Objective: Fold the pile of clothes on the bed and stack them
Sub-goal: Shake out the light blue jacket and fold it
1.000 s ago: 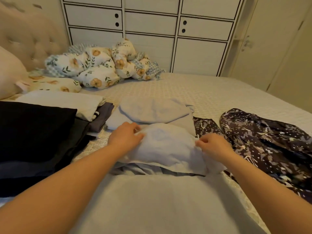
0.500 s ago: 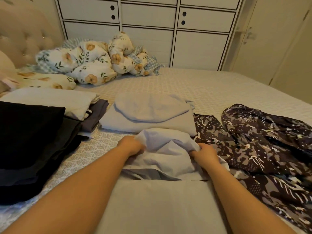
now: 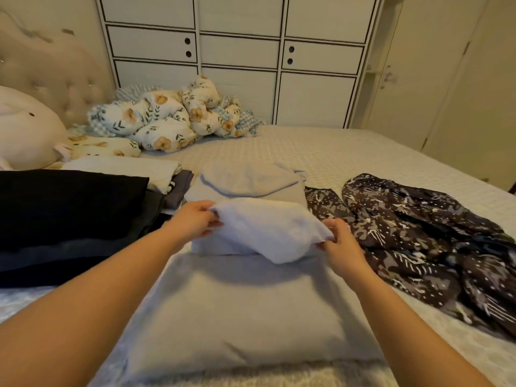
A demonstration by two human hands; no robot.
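On the wide bed [image 3: 349, 152], which has a pale quilted cover, the clothes are spread in several groups. Behind it stands a white wardrobe [image 3: 240, 60] with panel doors, and a tufted headboard [image 3: 47, 79] is at the far left. At the left side lies a stack of dark folded clothes [image 3: 64, 216], with a cream folded piece [image 3: 122, 170] just behind it. A dark patterned garment [image 3: 424, 241], not yet folded, lies loose at the right. A floral quilt [image 3: 164, 121] is bundled near the headboard.

Directly in front of the person is the light grey garment [image 3: 237, 305], spread flat with its far part raised. Beyond it rests a folded grey hooded piece [image 3: 248, 182].

The left hand [image 3: 192, 222] pinches the left end of the raised part, and the right hand [image 3: 339, 241] pinches the right end; each grip is closed on the cloth, with thumb and fingers around the edge.

The step in hand seems to be folding this far part over the body of the garment. To do it well, I think both hands should move together at the same height, so that the fold line stays straight. The edge should then be laid level with the near edge and smoothed outward from the middle before it goes to a stack.
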